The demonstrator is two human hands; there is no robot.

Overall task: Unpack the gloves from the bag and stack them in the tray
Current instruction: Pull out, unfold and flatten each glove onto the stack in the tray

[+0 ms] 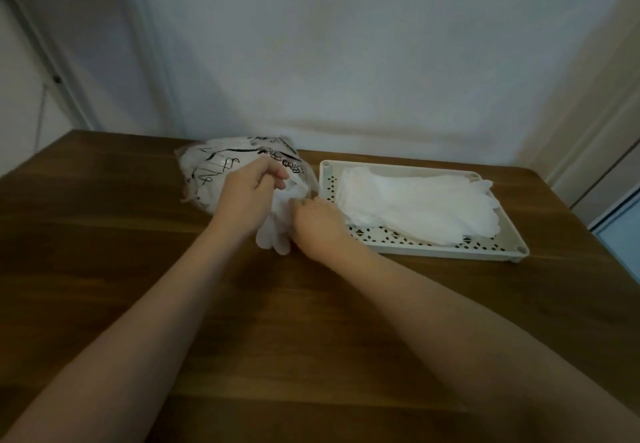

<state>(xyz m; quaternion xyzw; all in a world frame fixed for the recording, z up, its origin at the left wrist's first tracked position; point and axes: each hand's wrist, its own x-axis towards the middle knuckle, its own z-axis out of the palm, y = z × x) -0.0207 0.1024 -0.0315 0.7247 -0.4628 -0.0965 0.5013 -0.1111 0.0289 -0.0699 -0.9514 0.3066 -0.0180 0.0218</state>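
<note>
Item 1, printed plastic bag [221, 169]: lay on the wooden table [138, 235], left of the tray and just beside it, bulging with white gloves. Its mouth faced the tray side, as far as I could tell.

Item 2, left hand [249, 193]: rested at the bag's mouth, fingers curled and gripping the bunched plastic and glove material there. I could not separate which layer it held.

Item 3, right hand [317, 219]: sat between bag and tray, fingers curled and pinching the white glove [273, 238] that was part way out of the bag. The glove's fingers drooped onto the table below both hands.

Item 4, perforated cream tray [391, 242]: sat right of the bag and held a stack of gloves [415, 200], cuffs to the left, fingertips overhanging the far right rim.

Handling note: I judged the step to be drawing one glove free. To do it well, I would have the left hand pin the bag firmly so it did not slide, while the right pulled slowly by the cuff, so that neighbouring gloves did not drag out with it. The glove should then be flattened and laid squarely on the stack, matching its direction.
</note>
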